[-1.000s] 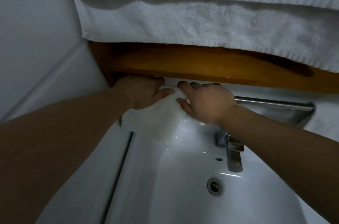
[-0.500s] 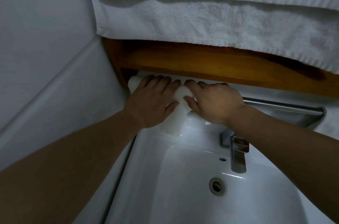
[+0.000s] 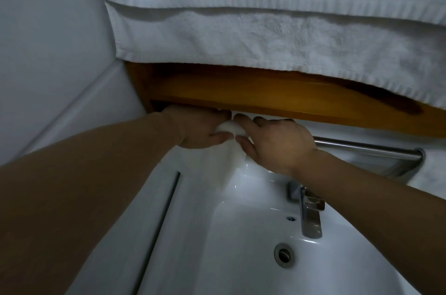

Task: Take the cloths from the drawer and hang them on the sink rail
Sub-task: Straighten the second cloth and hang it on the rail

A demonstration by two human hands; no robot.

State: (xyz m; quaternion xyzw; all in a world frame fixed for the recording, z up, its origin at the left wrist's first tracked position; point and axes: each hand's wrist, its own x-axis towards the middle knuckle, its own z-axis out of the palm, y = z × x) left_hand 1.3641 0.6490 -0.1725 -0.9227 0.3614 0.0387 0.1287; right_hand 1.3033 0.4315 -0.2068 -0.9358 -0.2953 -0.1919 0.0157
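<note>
White towels (image 3: 265, 36) hang over a wooden shelf (image 3: 253, 94), above the sink (image 3: 241, 234). Behind the sink runs the rail (image 3: 362, 147), with the tap (image 3: 310, 212) below it. Over the rail's left end my left hand (image 3: 200, 129) and right hand (image 3: 277, 145) each pinch the cloth (image 3: 229, 147), which hangs down the sink's back edge.

Both hands (image 3: 241, 135) on cloth (image 3: 229, 128)
</note>
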